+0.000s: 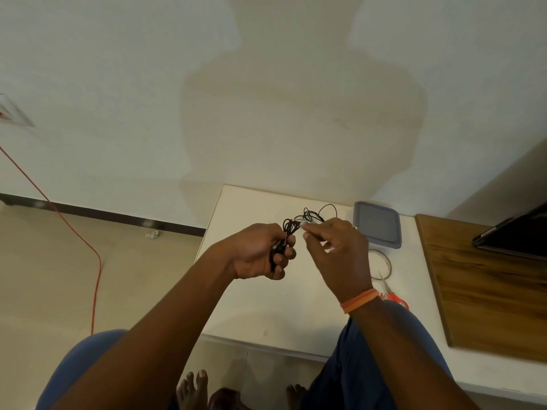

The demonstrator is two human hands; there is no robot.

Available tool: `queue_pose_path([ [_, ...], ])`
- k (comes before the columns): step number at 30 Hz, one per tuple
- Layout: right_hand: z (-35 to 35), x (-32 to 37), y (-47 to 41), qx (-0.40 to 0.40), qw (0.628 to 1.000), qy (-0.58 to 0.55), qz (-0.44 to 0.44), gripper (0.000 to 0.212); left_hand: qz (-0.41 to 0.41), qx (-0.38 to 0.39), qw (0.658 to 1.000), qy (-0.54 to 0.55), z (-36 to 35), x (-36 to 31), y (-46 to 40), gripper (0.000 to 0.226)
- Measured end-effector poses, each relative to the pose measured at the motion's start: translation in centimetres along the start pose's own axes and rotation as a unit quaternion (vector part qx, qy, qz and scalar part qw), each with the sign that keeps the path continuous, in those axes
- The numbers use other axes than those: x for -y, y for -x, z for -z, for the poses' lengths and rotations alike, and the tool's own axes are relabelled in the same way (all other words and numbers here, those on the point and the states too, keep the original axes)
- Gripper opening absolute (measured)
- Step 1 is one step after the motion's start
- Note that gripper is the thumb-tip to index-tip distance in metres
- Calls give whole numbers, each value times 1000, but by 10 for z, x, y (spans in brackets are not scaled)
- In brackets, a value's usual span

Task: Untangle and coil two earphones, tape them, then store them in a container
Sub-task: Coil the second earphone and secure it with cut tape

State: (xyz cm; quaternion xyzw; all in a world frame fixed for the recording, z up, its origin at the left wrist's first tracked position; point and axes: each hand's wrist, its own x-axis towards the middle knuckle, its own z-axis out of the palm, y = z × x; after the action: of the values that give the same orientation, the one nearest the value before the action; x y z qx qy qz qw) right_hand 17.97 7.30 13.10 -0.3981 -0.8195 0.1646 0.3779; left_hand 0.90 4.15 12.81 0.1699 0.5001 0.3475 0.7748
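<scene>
Closest to me I see bare feet (194,386) on the tiled floor (44,276) and blue-clad knees on either side, with both forearms reaching forward over the white bench (245,306). An orange band (359,300) circles the right wrist.

My left hand (260,251) is held above the bench with its fingers curled round a bundle of black earphone cable (288,229); the grip there is closed on the cable, with part of the bundle poking out above the fingers and part tucked into the palm. My right hand (337,247) is just beside it, thumb and forefinger pinching a pale piece of the same tangle, so that grip is narrow and also holding the cable. Black loops fan out above and between the two hands, clear of the bench surface. I cannot tell the two earphones apart in the tangle.

Behind the right wrist lie red-handled scissors (395,295), and a ring of tape (383,264) sits near them, partly hidden by the hand. Farther back stands a grey lidded container (379,224), near the bench's far edge. To the right is a wooden board (485,285) with a dark device (515,235) resting on it. An orange cord (94,261) runs across the floor on the left, toward the pale wall (266,84).
</scene>
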Motion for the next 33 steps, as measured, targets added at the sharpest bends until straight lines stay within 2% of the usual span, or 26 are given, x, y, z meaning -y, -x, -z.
queue_pose_path([
  [3, -3, 5, 1, 5, 995, 71, 69, 14, 18, -4, 1000, -5, -2, 1, 0, 30],
  [6, -6, 6, 2, 13, 983, 133, 123, 12, 19, -15, 1000, 3, -6, 3, 0, 25],
  [12, -5, 11, 1, 35, 965, 183, 184, 23, -5, -1, 1000, 3, -5, 3, 3, 26],
  [19, -5, 15, 3, 74, 950, 234, 193, 31, -8, 2, 1000, -10, 0, 1, 6, 24],
  [26, -3, 12, 3, 83, 966, 165, 179, 23, -2, 36, 999, -32, 0, 0, 12, 27],
  [28, -2, 9, 3, 80, 987, 81, 115, 20, -11, 50, 998, -48, -2, -1, 12, 27],
  [30, 0, 7, 3, 90, 995, -39, 6, 22, -7, 59, 996, -60, -3, -2, 13, 30],
  [31, 2, 5, 2, 104, 985, -118, -66, 23, -1, 63, 996, -65, -4, -3, 13, 30],
  [32, 4, 3, 1, 124, 957, -213, -154, 23, 4, 67, 995, -69, -4, -3, 13, 31],
  [33, 5, 2, -1, 147, 907, -308, -246, 22, 9, 68, 995, -70, -4, -2, 13, 31],
])
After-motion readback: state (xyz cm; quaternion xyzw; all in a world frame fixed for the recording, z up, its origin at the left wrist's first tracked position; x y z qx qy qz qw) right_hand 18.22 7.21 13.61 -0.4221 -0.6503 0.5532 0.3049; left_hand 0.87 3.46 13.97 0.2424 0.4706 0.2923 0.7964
